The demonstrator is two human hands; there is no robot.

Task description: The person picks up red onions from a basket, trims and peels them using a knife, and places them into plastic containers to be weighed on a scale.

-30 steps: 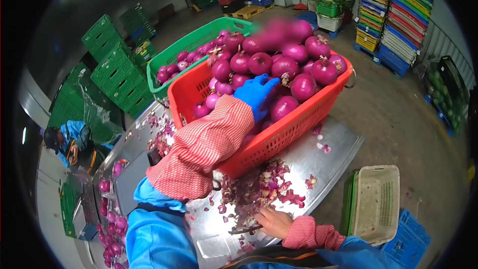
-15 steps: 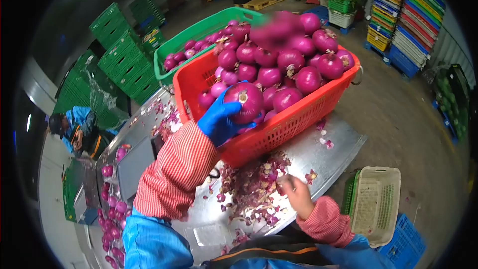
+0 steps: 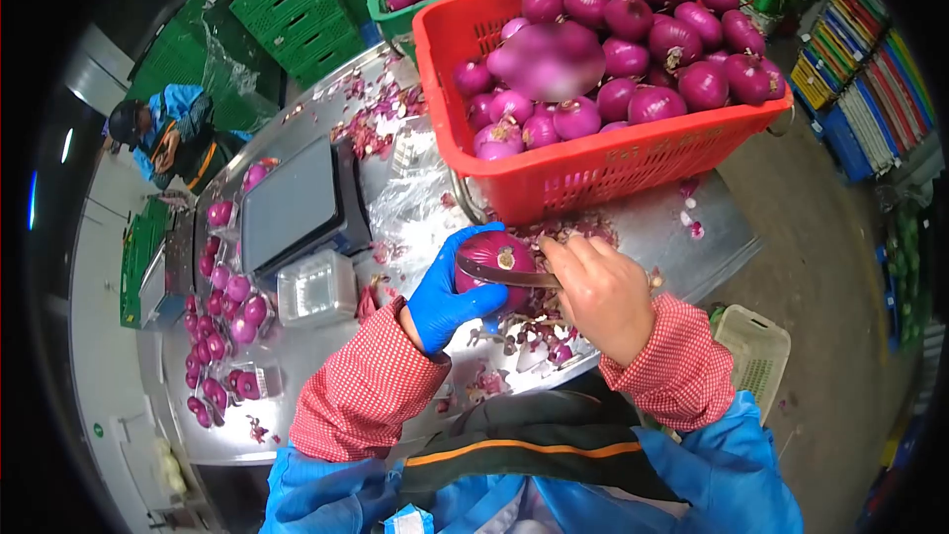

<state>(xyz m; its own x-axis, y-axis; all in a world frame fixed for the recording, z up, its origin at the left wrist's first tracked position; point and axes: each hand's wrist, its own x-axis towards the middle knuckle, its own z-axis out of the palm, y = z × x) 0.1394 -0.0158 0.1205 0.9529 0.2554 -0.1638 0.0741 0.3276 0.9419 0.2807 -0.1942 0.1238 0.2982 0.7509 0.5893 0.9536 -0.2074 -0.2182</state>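
Observation:
My left hand (image 3: pixel 433 299), in a blue glove, is closed around a red onion (image 3: pixel 486 248) above the metal table. A knife (image 3: pixel 512 277) is gripped in my bare right hand (image 3: pixel 611 305), its blade lying across the onion's face near the pale root end. Just beyond both hands stands a red crate (image 3: pixel 633 166) heaped with red onions (image 3: pixel 677 42). Loose onion skins (image 3: pixel 539 334) lie scattered beneath the hands, partly hidden by them.
Left of the crate are a scale (image 3: pixel 292 203), a clear plastic tub (image 3: pixel 316 289) and several packed onions (image 3: pixel 222 321). A green crate (image 3: pixel 395 15) of onions stands behind. A co-worker (image 3: pixel 168 129) is at far left; a beige basket (image 3: pixel 756 336) sits right, below the table edge.
My left hand has brought the onion from the red crate down toward me. My right hand has moved up to it, and the knife now touches the onion. The view has shifted.

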